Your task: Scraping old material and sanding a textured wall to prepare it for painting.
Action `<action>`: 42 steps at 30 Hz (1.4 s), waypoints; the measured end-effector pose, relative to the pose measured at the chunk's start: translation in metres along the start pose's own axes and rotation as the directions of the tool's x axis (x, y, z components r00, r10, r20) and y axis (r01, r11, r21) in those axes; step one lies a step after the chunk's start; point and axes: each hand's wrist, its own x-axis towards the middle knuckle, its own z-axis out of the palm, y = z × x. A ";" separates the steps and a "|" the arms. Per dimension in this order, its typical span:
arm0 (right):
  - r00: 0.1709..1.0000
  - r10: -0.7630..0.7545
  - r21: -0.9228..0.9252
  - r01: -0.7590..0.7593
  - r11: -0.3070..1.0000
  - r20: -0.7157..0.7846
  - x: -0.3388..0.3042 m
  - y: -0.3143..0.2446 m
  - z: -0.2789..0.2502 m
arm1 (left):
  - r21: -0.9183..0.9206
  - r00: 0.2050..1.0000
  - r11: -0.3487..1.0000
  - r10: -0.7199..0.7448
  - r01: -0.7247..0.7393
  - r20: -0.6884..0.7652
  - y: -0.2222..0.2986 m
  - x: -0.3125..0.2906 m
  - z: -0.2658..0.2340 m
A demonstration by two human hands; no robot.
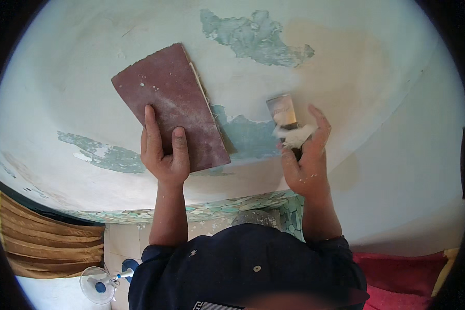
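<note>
My left hand [165, 157] grips the lower part of a flat reddish-brown board [166, 93]. Its thumb and fingers lie on the front face, which carries whitish dust and a few specks; the right edge looks frayed. To the right, my right hand [309, 168] is closed around the dark handle of a putty knife [281, 109], with one finger raised off it. The metal blade points up and away. Whitish material [297, 135], like a lump of putty, sits between blade and hand, blurred. Both tools are in front of a pale wall [232, 85].
Peeled green patches [256, 39] mark the wall, and a beige stain [341, 57] spreads at upper right. Below runs a stone-patterned band [206, 209]. A brown curtain [51, 240] hangs at lower left, near a white-and-blue fan [98, 285]. Red fabric [398, 271] is at lower right.
</note>
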 end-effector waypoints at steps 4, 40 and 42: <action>0.993 0.122 0.088 -0.122 0.989 0.009 -0.005 0.001 -0.002 | -0.013 0.998 0.999 -0.053 0.053 0.047 0.014 -0.009 0.005; 0.971 -0.157 -0.199 0.121 0.973 -0.179 0.051 -0.024 0.009 | -0.004 0.995 1.000 0.024 -0.023 0.094 0.038 0.005 0.029; 0.968 -0.152 -0.131 0.128 0.983 -0.201 0.055 -0.025 0.005 | 0.005 0.994 0.997 0.078 -0.079 0.070 0.035 0.012 0.029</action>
